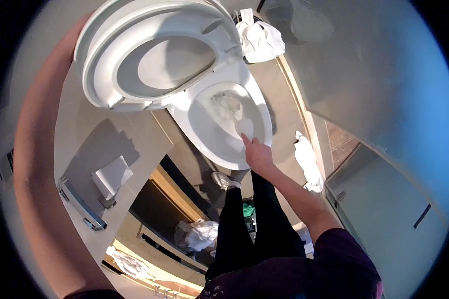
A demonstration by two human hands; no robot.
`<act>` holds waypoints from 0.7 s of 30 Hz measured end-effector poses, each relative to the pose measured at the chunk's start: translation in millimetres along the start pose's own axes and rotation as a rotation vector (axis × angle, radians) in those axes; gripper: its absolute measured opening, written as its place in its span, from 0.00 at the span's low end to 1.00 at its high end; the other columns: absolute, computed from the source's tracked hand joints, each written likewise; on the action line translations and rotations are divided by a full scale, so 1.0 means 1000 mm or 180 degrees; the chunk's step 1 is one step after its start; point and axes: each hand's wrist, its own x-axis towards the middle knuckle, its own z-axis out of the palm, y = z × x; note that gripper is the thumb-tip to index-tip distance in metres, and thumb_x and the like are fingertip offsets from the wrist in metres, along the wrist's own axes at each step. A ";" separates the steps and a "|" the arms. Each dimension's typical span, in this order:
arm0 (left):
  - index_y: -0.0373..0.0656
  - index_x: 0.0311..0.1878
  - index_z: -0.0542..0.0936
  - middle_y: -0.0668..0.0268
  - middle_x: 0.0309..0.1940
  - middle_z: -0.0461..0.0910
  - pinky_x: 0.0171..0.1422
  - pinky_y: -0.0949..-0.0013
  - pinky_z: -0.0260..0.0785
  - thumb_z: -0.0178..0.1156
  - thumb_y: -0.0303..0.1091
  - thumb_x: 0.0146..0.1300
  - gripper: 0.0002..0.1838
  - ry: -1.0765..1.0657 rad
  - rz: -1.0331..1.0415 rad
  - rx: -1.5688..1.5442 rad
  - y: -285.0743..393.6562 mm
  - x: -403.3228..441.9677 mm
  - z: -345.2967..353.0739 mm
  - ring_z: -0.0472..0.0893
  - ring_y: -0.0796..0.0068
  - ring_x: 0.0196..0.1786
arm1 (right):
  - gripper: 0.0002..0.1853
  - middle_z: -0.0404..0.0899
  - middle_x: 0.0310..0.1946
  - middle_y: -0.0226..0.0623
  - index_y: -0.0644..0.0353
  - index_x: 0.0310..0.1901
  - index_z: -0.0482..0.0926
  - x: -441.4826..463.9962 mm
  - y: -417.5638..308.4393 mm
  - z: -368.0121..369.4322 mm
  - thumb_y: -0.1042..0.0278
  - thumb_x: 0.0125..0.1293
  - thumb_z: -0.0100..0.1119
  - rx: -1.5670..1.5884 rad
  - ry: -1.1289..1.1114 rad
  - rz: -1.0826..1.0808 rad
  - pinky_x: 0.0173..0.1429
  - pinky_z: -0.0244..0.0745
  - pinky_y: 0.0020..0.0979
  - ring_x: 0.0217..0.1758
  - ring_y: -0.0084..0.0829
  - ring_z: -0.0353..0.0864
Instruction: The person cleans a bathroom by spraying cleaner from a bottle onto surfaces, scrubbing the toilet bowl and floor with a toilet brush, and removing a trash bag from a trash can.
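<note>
My right hand (258, 155) is closed over the front of the toilet bowl (209, 137), gripping a white toilet brush (234, 118). The brush slants down into the bowl, and its head is hard to make out in the churned water. Both the seat (124, 79) and the lid (169, 67) are raised against the back. On the left, my left arm (37, 124) stretches up to the edge of the raised lid. The left hand itself is hidden behind the lid or beyond the frame.
A bin with a white liner (260, 42) stands beside the toilet. White toilet paper (112, 177) and a metal bar (82, 204) are on the left wall. A white cloth (308, 162) lies along the right-hand ledge, near a glass panel (384, 189). My shoe (221, 180) is on the floor.
</note>
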 end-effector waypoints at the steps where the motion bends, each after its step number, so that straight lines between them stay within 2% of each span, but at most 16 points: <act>1: 0.39 0.52 0.83 0.65 0.42 0.84 0.49 0.69 0.75 0.60 0.36 0.71 0.13 -0.0025 0.0036 -0.0008 0.001 0.000 0.004 0.81 0.75 0.41 | 0.28 0.79 0.41 0.45 0.54 0.68 0.72 0.000 -0.001 -0.001 0.72 0.64 0.55 -0.0019 -0.0035 0.0020 0.40 0.81 0.45 0.37 0.47 0.86; 3: 0.39 0.52 0.83 0.65 0.41 0.84 0.48 0.69 0.75 0.60 0.36 0.71 0.13 -0.0082 0.0110 -0.0028 0.003 0.002 0.012 0.81 0.75 0.40 | 0.28 0.79 0.41 0.46 0.56 0.68 0.72 0.016 0.003 0.012 0.72 0.64 0.55 -0.0038 -0.0076 -0.0030 0.41 0.81 0.45 0.37 0.47 0.85; 6: 0.39 0.51 0.83 0.65 0.41 0.84 0.48 0.69 0.75 0.60 0.36 0.71 0.13 -0.0141 0.0255 -0.0043 0.009 0.009 0.029 0.81 0.75 0.40 | 0.26 0.80 0.41 0.47 0.61 0.65 0.73 0.090 0.011 0.065 0.72 0.64 0.55 -0.0207 0.0161 -0.0294 0.41 0.81 0.45 0.36 0.48 0.85; 8: 0.39 0.51 0.83 0.65 0.41 0.84 0.48 0.69 0.75 0.60 0.36 0.71 0.13 -0.0141 0.0345 -0.0062 0.012 0.009 0.038 0.81 0.75 0.39 | 0.22 0.81 0.40 0.48 0.65 0.61 0.75 0.143 0.006 0.085 0.71 0.66 0.53 -0.0475 -0.0155 -0.0659 0.40 0.81 0.45 0.37 0.47 0.85; 12: 0.39 0.51 0.83 0.66 0.40 0.84 0.47 0.70 0.75 0.60 0.36 0.71 0.13 0.0090 0.0447 -0.0241 0.011 -0.004 0.032 0.81 0.75 0.39 | 0.22 0.82 0.41 0.49 0.61 0.62 0.74 0.127 0.004 0.056 0.72 0.66 0.50 -0.0145 -0.0052 -0.0558 0.45 0.80 0.47 0.42 0.49 0.85; 14: 0.39 0.51 0.83 0.66 0.40 0.84 0.46 0.70 0.75 0.60 0.36 0.71 0.13 0.0668 0.0548 -0.0596 -0.008 -0.021 0.020 0.81 0.75 0.38 | 0.26 0.81 0.44 0.51 0.56 0.68 0.71 0.079 0.005 0.027 0.70 0.68 0.48 -0.0227 -0.0292 -0.0270 0.50 0.79 0.49 0.46 0.52 0.84; 15: 0.39 0.51 0.83 0.66 0.40 0.84 0.46 0.70 0.76 0.60 0.36 0.71 0.12 0.1273 0.0650 -0.0732 -0.028 -0.033 0.009 0.81 0.75 0.38 | 0.28 0.80 0.45 0.54 0.56 0.71 0.68 0.055 0.009 0.019 0.68 0.68 0.48 -0.0207 -0.0245 -0.0222 0.49 0.79 0.50 0.43 0.53 0.84; 16: 0.43 0.39 0.81 0.71 0.29 0.78 0.38 0.72 0.68 0.57 0.35 0.70 0.08 0.1808 0.0790 -0.0329 -0.079 -0.028 -0.023 0.74 0.79 0.31 | 0.28 0.80 0.43 0.55 0.56 0.72 0.67 0.034 0.009 0.006 0.68 0.69 0.48 -0.0193 -0.0251 -0.0263 0.48 0.80 0.50 0.41 0.54 0.85; 17: 0.47 0.29 0.75 0.74 0.23 0.69 0.32 0.72 0.59 0.55 0.33 0.68 0.09 0.2808 0.0697 -0.0590 -0.081 -0.071 0.014 0.66 0.81 0.28 | 0.29 0.79 0.41 0.55 0.56 0.72 0.67 0.018 0.000 -0.013 0.69 0.68 0.48 -0.0302 -0.0333 -0.0235 0.48 0.81 0.50 0.41 0.53 0.86; 19: 0.46 0.37 0.76 0.73 0.26 0.70 0.30 0.73 0.58 0.55 0.31 0.67 0.03 0.2673 0.0181 -0.2093 -0.108 -0.125 0.059 0.68 0.81 0.28 | 0.27 0.80 0.40 0.54 0.57 0.70 0.69 0.022 -0.003 -0.011 0.70 0.69 0.48 -0.0329 -0.0166 -0.0220 0.46 0.81 0.50 0.40 0.52 0.86; 20: 0.45 0.43 0.76 0.72 0.30 0.73 0.35 0.75 0.65 0.58 0.36 0.68 0.06 0.2834 0.0044 -0.1865 -0.112 -0.144 0.089 0.72 0.80 0.31 | 0.26 0.81 0.39 0.54 0.58 0.69 0.71 0.040 -0.001 0.005 0.70 0.69 0.48 -0.0422 -0.0043 -0.0219 0.45 0.81 0.50 0.40 0.52 0.86; 21: 0.44 0.47 0.76 0.69 0.34 0.75 0.43 0.72 0.68 0.59 0.39 0.69 0.11 0.2904 0.0600 -0.1220 -0.116 -0.153 0.111 0.74 0.77 0.38 | 0.26 0.81 0.39 0.54 0.58 0.69 0.71 0.068 0.007 0.026 0.70 0.69 0.48 -0.0430 0.0003 -0.0289 0.45 0.81 0.50 0.40 0.52 0.86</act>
